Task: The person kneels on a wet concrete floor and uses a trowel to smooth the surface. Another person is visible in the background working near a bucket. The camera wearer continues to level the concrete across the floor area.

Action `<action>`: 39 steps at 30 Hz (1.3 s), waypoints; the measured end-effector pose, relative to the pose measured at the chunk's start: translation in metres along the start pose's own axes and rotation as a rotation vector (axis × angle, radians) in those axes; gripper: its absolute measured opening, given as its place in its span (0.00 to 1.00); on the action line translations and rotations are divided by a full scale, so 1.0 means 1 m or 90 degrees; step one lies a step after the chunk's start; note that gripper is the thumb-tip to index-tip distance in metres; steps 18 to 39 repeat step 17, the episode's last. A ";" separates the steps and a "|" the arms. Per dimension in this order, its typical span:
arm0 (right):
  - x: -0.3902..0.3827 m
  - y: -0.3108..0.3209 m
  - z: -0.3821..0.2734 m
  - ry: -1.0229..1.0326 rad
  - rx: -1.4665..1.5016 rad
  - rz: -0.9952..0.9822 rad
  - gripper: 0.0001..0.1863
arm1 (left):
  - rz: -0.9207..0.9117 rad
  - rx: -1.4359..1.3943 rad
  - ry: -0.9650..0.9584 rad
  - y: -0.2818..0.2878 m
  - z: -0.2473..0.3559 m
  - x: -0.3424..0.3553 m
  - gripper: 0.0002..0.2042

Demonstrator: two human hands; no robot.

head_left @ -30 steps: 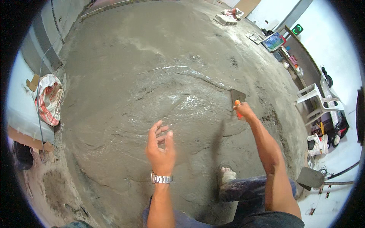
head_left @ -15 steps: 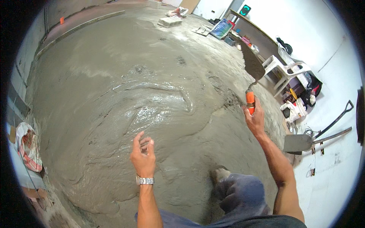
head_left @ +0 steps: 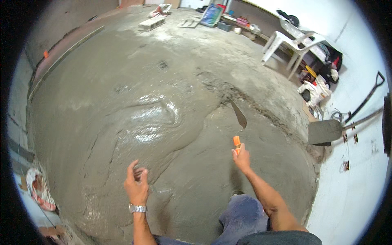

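Observation:
My right hand (head_left: 242,159) is wrapped round the orange handle of a trowel (head_left: 238,114). Its narrow metal blade points away from me, over the wet grey concrete (head_left: 196,155); whether it touches the surface I cannot tell. On the left, my left hand (head_left: 136,183) hovers above the concrete with bent fingers held apart and nothing in them. A metal-band watch circles that wrist. Glossy wet ridges and swirls mark the concrete ahead of my left hand. A rough, crumbly edge (head_left: 261,108) runs beyond the blade, between the wet layer and the paler floor.
A shovel (head_left: 325,132) leans at the right wall. White plastic chair (head_left: 300,47) and bags stand far right. A hollow block (head_left: 152,23) lies at the back. A long straight board (head_left: 65,57) edges the far left; a torn sack (head_left: 39,191) sits by the left wall.
The trowel has come down and inward from the upper right, and its blade, loaded with mortar before, now looks thin. My view has shifted right. The left hand stays raised and empty.

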State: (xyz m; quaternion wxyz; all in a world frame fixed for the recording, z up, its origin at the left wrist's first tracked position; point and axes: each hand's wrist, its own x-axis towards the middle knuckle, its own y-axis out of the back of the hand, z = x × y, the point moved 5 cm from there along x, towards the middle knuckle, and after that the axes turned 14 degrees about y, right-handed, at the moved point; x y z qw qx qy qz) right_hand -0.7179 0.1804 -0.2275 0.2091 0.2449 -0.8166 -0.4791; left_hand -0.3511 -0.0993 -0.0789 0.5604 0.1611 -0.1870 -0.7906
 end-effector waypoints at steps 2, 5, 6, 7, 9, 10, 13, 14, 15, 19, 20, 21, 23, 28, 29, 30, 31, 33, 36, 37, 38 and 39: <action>-0.017 0.003 0.006 -0.058 0.032 0.039 0.18 | -0.004 0.021 0.002 -0.012 0.004 0.001 0.18; -0.006 0.004 0.037 -0.070 -0.107 -0.206 0.19 | -0.022 0.055 -0.002 -0.033 0.008 0.004 0.19; 0.003 0.009 0.045 -0.108 -0.027 -0.132 0.18 | -0.032 0.069 -0.005 -0.043 0.008 0.004 0.19; 0.002 0.012 0.048 -0.099 0.003 -0.080 0.18 | -0.040 0.077 -0.007 -0.052 0.005 0.003 0.19; -0.008 0.018 0.060 -0.112 0.060 0.030 0.18 | -0.067 0.107 -0.015 -0.069 0.003 0.005 0.19; -0.012 0.014 0.072 -0.151 0.036 -0.038 0.18 | -0.078 0.115 -0.026 -0.076 0.000 0.005 0.18; -0.031 0.009 0.099 -0.131 0.018 -0.180 0.15 | -0.087 0.167 -0.050 -0.089 -0.011 0.004 0.18; -0.033 0.015 0.105 -0.130 0.032 -0.225 0.15 | -0.120 0.236 0.001 -0.090 -0.013 0.001 0.18; -0.031 0.031 0.109 -0.123 0.024 -0.283 0.14 | -0.145 0.278 0.037 -0.087 -0.009 -0.009 0.18; -0.017 0.071 0.101 -0.133 0.043 -0.290 0.16 | -0.163 0.321 0.069 -0.074 0.019 -0.012 0.18; -0.017 0.071 0.101 -0.133 0.043 -0.290 0.16 | -0.163 0.321 0.069 -0.074 0.019 -0.012 0.18; -0.017 0.071 0.101 -0.133 0.043 -0.290 0.16 | -0.163 0.321 0.069 -0.074 0.019 -0.012 0.18; -0.017 0.071 0.101 -0.133 0.043 -0.290 0.16 | -0.163 0.321 0.069 -0.074 0.019 -0.012 0.18; -0.017 0.071 0.101 -0.133 0.043 -0.290 0.16 | -0.163 0.321 0.069 -0.074 0.019 -0.012 0.18; -0.017 0.071 0.101 -0.133 0.043 -0.290 0.16 | -0.163 0.321 0.069 -0.074 0.019 -0.012 0.18; -0.017 0.071 0.101 -0.133 0.043 -0.290 0.16 | -0.163 0.321 0.069 -0.074 0.019 -0.012 0.18; -0.017 0.071 0.101 -0.133 0.043 -0.290 0.16 | -0.163 0.321 0.069 -0.074 0.019 -0.012 0.18; -0.017 0.071 0.101 -0.133 0.043 -0.290 0.16 | -0.163 0.321 0.069 -0.074 0.019 -0.012 0.18; -0.017 0.071 0.101 -0.133 0.043 -0.290 0.16 | -0.163 0.321 0.069 -0.074 0.019 -0.012 0.18; -0.017 0.071 0.101 -0.133 0.043 -0.290 0.16 | -0.163 0.321 0.069 -0.074 0.019 -0.012 0.18; -0.017 0.071 0.101 -0.133 0.043 -0.290 0.16 | -0.163 0.321 0.069 -0.074 0.019 -0.012 0.18; -0.017 0.071 0.101 -0.133 0.043 -0.290 0.16 | -0.163 0.321 0.069 -0.074 0.019 -0.012 0.18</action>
